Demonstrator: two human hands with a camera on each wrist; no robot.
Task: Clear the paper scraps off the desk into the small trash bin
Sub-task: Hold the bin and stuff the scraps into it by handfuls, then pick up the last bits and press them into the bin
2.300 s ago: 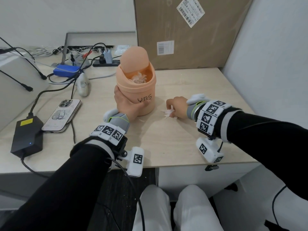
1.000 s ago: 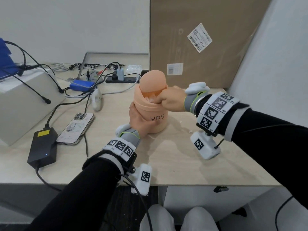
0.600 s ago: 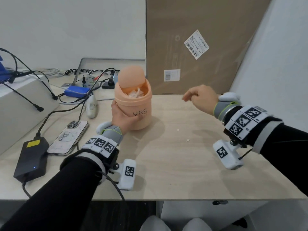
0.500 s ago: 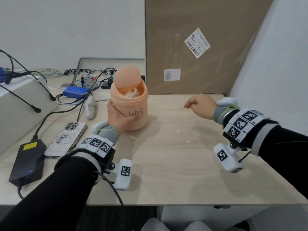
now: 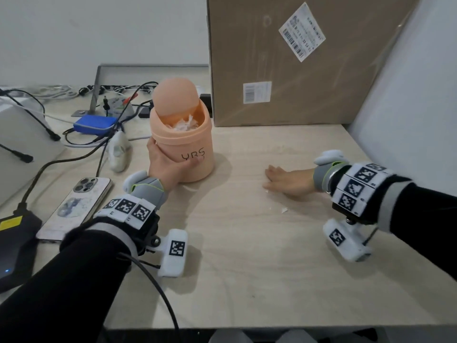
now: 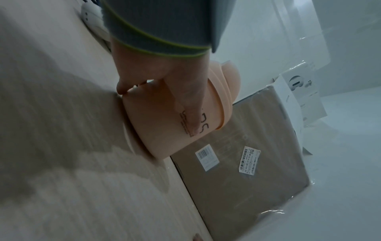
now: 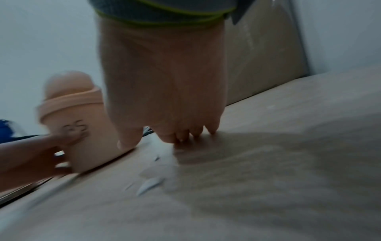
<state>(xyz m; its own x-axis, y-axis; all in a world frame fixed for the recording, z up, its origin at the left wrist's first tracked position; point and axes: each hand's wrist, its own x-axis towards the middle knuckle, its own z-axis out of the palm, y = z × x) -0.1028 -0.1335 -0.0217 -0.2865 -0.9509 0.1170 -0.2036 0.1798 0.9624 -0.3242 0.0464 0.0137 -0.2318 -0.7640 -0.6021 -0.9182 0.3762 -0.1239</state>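
A small peach trash bin [image 5: 186, 147] with a tilted swing lid stands on the light wooden desk [image 5: 235, 268]; white paper scraps [image 5: 184, 124] show in its mouth. My left hand [image 5: 166, 167] grips the bin's side, thumb across the front lettering [image 6: 191, 120]. My right hand [image 5: 284, 180] lies flat on the desk to the bin's right, fingers straight and pressed down [image 7: 185, 135]. A small white paper scrap [image 5: 284, 210] lies just near that hand, with a tiny fleck [image 5: 266, 191] at its fingertips. In the right wrist view a white scrap [image 7: 150, 184] lies before the fingers.
A large cardboard box [image 5: 296, 60] stands against the back wall behind the bin. Left of the bin lie a phone [image 5: 76, 206], a black power brick [image 5: 14, 248], a blue case [image 5: 95, 123], a white mouse [image 5: 118, 152] and tangled cables. A white wall bounds the right side.
My right hand dropped paper into the bin, drew back to the right and has now come down flat onto the desk by the small scraps. The left hand keeps holding the bin.
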